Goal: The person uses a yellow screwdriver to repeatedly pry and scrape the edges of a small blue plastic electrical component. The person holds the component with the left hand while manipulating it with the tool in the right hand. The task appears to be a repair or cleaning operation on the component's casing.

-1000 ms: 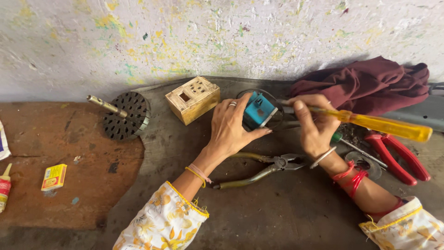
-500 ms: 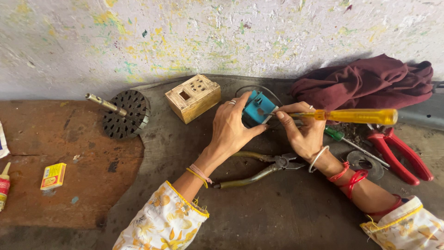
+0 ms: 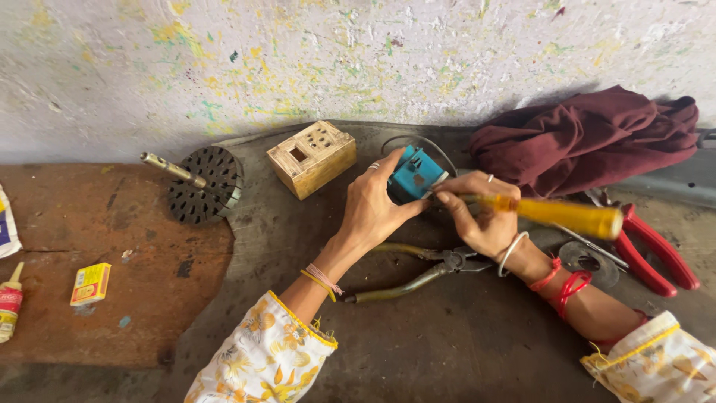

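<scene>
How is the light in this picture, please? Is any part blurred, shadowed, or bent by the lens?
Head view: soft, even light with no glare; the left hand on the small blue plastic device and the right hand holding the yellow-handled screwdriver are sharp; faint shadow lies under the dark red crumpled cloth; the grey work surface curves slightly towards the edges, a wide-lens effect.

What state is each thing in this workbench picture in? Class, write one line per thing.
Left hand: gripping the small blue plastic device.
Right hand: holding the yellow-handled screwdriver, tip at the device.
Olive-handled pliers: lying on the bench, unheld.
Red-handled pliers: lying unheld, handles spread.
Pale wooden box: resting on the bench, holes in its top.
Maroon cloth: crumpled in a heap.
Small yellow box: lying flat.
</scene>
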